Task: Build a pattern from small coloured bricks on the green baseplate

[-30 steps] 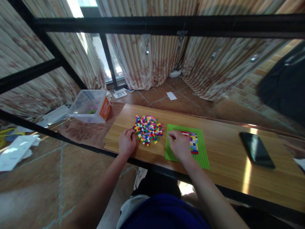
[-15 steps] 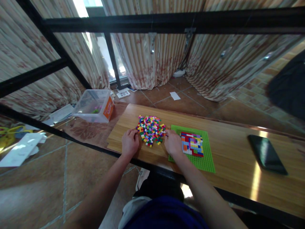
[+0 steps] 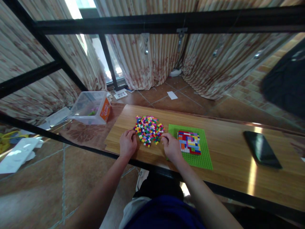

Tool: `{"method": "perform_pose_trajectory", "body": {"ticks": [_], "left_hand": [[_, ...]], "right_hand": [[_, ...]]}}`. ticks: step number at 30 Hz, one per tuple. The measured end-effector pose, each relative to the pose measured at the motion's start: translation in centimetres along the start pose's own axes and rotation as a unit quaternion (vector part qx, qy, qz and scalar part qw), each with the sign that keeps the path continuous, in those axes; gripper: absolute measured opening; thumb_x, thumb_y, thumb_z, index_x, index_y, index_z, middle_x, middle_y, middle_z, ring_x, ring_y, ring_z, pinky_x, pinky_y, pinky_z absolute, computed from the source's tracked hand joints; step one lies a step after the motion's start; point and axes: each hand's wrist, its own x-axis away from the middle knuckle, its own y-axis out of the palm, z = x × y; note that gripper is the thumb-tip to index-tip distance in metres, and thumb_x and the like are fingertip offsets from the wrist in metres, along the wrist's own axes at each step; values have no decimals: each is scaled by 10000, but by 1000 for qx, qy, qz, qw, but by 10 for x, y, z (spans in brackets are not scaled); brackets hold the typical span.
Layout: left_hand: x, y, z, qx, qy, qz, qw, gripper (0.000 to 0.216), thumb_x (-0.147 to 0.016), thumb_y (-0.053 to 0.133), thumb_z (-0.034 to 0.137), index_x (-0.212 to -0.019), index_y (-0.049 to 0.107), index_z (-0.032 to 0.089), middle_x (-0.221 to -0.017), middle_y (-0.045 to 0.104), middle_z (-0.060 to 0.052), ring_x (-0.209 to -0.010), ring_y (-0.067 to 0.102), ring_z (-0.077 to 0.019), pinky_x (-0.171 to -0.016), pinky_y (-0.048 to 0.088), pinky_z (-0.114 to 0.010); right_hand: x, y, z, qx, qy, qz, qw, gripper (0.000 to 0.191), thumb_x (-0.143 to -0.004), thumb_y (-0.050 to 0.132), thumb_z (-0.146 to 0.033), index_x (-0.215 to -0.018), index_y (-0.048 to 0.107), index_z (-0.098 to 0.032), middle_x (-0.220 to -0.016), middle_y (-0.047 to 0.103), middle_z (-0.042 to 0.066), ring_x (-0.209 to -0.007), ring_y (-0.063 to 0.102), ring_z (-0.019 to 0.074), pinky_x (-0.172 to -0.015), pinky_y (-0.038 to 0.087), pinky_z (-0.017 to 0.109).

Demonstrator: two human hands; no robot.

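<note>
A heap of small, many-coloured toy bricks [image 3: 149, 129] lies on the wooden table. At its left edge rests my left hand [image 3: 128, 142], fingers curled and closed; anything in them is hidden. My right hand [image 3: 170, 145] is at the heap's right edge, thumb and fingers drawn together in a pinch. Whatever the pinch may hold is too small to make out. Just right of that hand lies a green studded baseplate [image 3: 206, 156], its left edge partly behind the hand. A flat block of mixed-colour bricks [image 3: 190, 142] sits on the plate.
A dark phone [image 3: 262, 149] lies on the right of the wooden table [image 3: 228, 149]. Beyond the table's left end stands a clear plastic box [image 3: 89, 118] with an orange label. A black metal frame [image 3: 152, 25] crosses in front of striped curtains. Papers lie on the tiled floor.
The view has shifted slightly, moving the scene a little leftward. My right hand's fingers have drawn back slightly from the heap's right edge. My left hand stays at the left edge.
</note>
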Motion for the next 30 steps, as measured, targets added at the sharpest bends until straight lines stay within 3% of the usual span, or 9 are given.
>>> {"method": "perform_pose_trajectory", "body": {"ticks": [10, 18, 30], "left_hand": [[1, -2, 1, 0, -2, -2, 1000, 229, -884, 477, 195, -979, 685, 175, -1047, 686, -113, -1036, 632, -268, -937, 504, -414], [0, -1, 2, 1, -7, -5, 1000, 230, -881, 473, 203, -965, 686, 181, -1046, 690, -111, -1024, 635, -268, -922, 510, -417], [0, 0, 0, 4, -4, -4, 1000, 239, -880, 472, 198, -972, 690, 170, -1044, 692, -117, -1028, 638, -268, -939, 510, -419]], "right_hand": [[-9, 4, 2, 43, 44, -6, 998, 333, -930, 407, -241, -1014, 726, -194, -812, 739, 50, -707, 668, 175, -680, 445, 260], [-20, -1, -7, 136, 30, -31, 990, 280, -908, 507, -237, -984, 776, -235, -939, 779, 61, -875, 708, 202, -796, 481, 284], [-21, -3, -6, 124, 29, -36, 991, 303, -908, 525, -228, -1086, 770, -233, -1061, 774, 59, -967, 716, 214, -870, 504, 305]]}}
